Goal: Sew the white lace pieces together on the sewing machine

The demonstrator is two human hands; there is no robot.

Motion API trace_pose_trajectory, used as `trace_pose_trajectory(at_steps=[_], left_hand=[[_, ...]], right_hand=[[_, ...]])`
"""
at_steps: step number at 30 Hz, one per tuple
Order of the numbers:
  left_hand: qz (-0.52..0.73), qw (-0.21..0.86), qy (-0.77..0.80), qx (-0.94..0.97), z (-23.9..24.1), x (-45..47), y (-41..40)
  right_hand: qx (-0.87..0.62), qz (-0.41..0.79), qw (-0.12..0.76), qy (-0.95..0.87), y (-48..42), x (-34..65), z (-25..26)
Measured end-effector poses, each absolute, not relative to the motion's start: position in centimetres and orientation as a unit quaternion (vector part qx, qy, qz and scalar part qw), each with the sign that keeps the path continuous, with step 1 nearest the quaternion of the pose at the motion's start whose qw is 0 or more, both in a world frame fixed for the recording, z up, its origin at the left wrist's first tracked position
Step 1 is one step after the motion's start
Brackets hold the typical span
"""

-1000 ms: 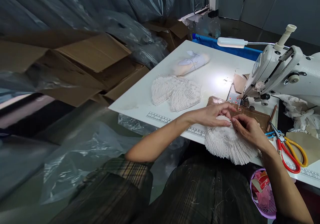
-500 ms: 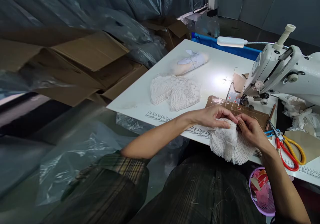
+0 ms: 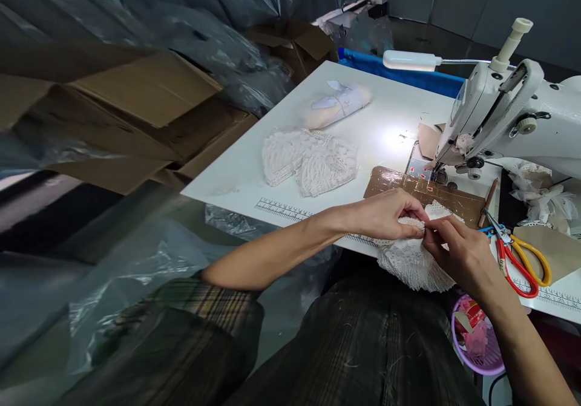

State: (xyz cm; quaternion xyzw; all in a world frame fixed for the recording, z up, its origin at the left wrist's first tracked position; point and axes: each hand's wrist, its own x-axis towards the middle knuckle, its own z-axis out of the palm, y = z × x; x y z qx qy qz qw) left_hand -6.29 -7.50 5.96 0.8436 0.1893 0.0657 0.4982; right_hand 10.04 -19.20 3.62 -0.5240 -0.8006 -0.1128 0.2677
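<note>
Both hands pinch a piece of white lace fabric (image 3: 415,267) at the front edge of the sewing table (image 3: 236,176). My left hand (image 3: 393,213) grips its upper left part between thumb and fingers. Close against it, my right hand (image 3: 458,245) has its fingertips closed on the same lace. The cloth hangs in folds below the hands, over the table edge, and a flap of it shows above the right hand. Behind the hands lies a brown taped board (image 3: 381,182), beside the needle area of the sewing machine (image 3: 492,115).
More white lace pieces (image 3: 324,164) and a tied fabric roll (image 3: 338,106) lie on the table's left. Scissors (image 3: 517,255) with red and yellow handles rest at right. A purple basket (image 3: 488,369) with scraps stands below. Open cardboard boxes (image 3: 149,91) are at left.
My right hand has turned over more at the lace, its back now facing up. A lace flap now stands above the fingers. The whole view has shifted slightly.
</note>
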Motion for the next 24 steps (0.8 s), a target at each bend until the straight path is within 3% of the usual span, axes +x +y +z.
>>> trace_pose_trajectory(at_steps=[5, 9, 15, 24], left_hand=[[0.059, 0.504, 0.199, 0.839, 5.9, -6.1, -7.7], [0.045, 0.538, 0.185, 0.821, 5.5, -6.1, -7.5], [0.054, 0.592, 0.153, 0.790, 4.8, -6.6, -7.0], [0.212, 0.439, 0.130, 0.863, 2.4, -6.1, -7.9]], right_hand=[[-0.538, -0.110, 0.193, -0.813, -19.5, 10.0, 3.8], [-0.530, -0.112, 0.182, -0.821, -19.3, 10.0, 4.0], [-0.534, -0.043, 0.305, -0.787, -18.9, 10.4, 3.5], [-0.625, 0.218, 0.455, -0.596, -18.4, 9.7, 2.0]])
